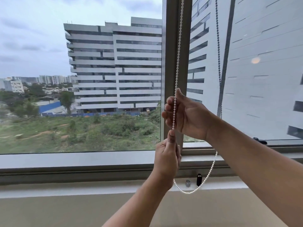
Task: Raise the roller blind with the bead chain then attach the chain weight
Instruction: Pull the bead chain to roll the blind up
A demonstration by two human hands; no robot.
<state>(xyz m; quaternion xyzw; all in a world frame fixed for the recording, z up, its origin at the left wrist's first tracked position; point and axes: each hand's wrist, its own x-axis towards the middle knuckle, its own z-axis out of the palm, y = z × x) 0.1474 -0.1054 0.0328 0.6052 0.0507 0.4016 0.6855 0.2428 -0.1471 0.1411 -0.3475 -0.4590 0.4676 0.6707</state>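
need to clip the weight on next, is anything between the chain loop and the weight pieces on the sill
Nothing visible. The bead chain loop hangs free just in front of the black piece and silver piece on the sill. Left hand and right hand both hold the chain higher up.

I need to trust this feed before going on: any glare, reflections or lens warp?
Head view: even overcast daylight, no hard shadows; an orange lamp reflection on the right pane; a dark mirrored chain reflection beside the white bead chain; wide-angle bending of the window frame; hands sharp.

The sill (82, 188) lies open leftward; two small pieces (198, 179) stand behind the chain loop (205, 179).
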